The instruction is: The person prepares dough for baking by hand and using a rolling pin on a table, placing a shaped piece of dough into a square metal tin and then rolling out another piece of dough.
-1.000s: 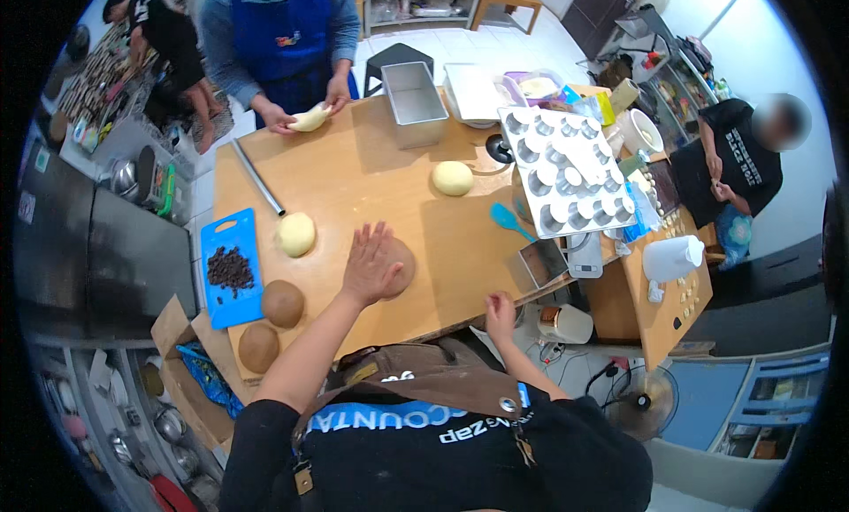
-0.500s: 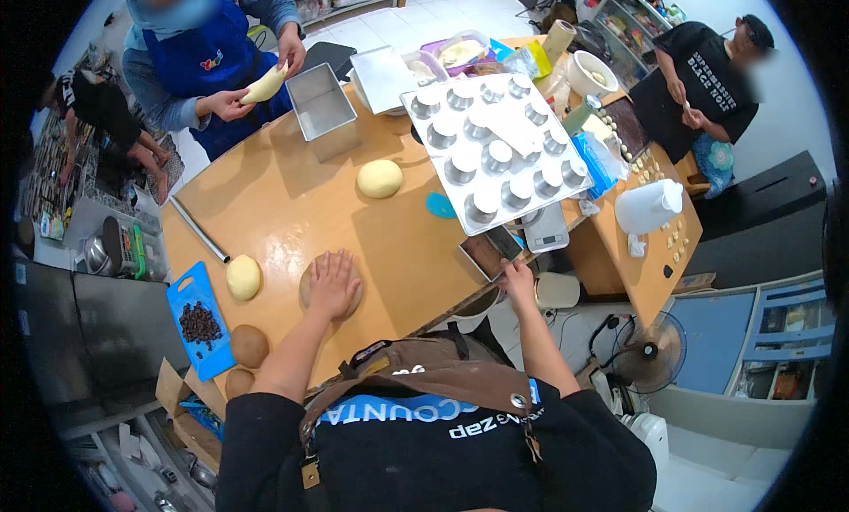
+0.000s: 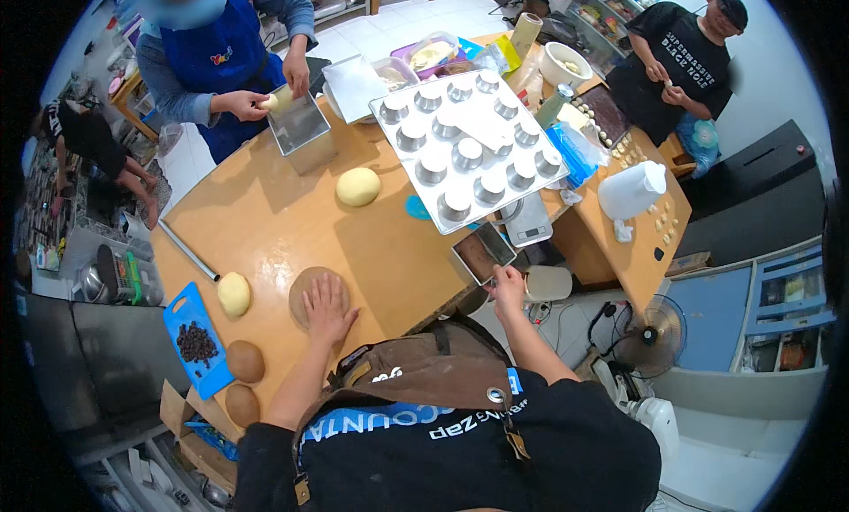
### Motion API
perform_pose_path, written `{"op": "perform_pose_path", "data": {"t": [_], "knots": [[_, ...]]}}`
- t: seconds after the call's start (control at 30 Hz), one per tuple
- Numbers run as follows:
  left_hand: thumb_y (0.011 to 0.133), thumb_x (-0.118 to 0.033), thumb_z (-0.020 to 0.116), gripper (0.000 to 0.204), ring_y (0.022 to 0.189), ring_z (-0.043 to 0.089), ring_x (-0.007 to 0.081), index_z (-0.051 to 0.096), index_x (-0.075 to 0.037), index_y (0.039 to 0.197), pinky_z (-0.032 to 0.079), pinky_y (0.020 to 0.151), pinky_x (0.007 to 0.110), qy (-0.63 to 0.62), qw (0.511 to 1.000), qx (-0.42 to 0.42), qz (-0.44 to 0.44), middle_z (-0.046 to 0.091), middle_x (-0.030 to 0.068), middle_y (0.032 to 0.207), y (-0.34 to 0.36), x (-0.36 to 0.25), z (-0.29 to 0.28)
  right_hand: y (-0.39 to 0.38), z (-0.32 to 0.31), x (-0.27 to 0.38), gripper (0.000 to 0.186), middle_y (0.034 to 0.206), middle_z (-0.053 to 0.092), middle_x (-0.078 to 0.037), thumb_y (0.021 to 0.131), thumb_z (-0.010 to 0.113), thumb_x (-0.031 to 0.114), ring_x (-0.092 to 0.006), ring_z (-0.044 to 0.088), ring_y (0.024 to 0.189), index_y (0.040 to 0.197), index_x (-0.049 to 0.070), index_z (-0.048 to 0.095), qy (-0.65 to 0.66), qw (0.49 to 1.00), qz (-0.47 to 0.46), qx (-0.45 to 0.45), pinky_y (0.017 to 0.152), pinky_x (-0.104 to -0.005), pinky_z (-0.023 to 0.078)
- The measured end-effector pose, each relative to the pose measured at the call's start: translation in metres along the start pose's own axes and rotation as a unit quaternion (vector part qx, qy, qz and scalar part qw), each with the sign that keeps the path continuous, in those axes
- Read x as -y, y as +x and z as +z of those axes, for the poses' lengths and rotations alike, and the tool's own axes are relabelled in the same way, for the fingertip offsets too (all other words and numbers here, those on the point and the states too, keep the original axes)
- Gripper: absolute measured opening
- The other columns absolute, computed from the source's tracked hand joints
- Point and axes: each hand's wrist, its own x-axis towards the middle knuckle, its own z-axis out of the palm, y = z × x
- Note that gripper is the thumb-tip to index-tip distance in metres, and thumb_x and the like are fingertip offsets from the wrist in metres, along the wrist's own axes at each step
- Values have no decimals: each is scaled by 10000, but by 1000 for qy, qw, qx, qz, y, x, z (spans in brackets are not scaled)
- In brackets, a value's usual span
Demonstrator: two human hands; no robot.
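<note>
Head view: pressed the brown dough (image 3: 301, 284) on the table (image 3: 389, 278) apparently wider than a second ago beneath the left hand (image 3: 327, 312), spread and ungrasping, and newly pinched the metal tin (image 3: 478, 255) with the right hand (image 3: 507, 289), seemingly advancing the flattening.

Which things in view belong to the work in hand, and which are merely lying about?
Probably in use:
flattened brown dough, under the left hand
metal tin, right hand at its near corner

Probably just lying about:
fan
cardboard box
white jug
</note>
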Motion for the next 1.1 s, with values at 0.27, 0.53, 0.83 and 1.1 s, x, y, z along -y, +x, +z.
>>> {"op": "perform_pose_path", "data": {"t": [0.27,0.53,0.83,1.1], "knots": [[838,-564,510,841,1417,87,359,162,-158,1488,41,1126,533,-110,993,49,-16,105,147,1544,29,44,-39,-42,-1,39,1210,1477,125,-221,542,880,346,-360,133,1392,1426,23,119,-401,828,-390,36,1119,-442,214],[836,-616,472,849,1421,32,363,139,-186,1488,14,1104,583,13,994,84,-71,62,144,1549,19,37,-12,-11,21,8,1075,1313,305,-230,531,865,319,-424,301,1246,1342,44,215,-357,869,-342,28,1035,-503,298],[809,-681,457,905,1419,-12,378,59,-247,1496,-17,1096,598,0,986,133,-100,-7,120,1557,22,41,-14,-6,13,-5,1015,1229,331,-205,561,848,320,-387,347,1176,1314,26,235,-377,837,-396,0,996,-489,315],[791,-692,472,897,1418,4,370,83,-287,1491,1,1101,587,4,986,131,-104,1,117,1557,25,43,-13,-8,10,13,1213,1416,201,-246,535,868,391,-416,241,1307,1415,31,114,-366,840,-398,52,1074,-496,249]]}}
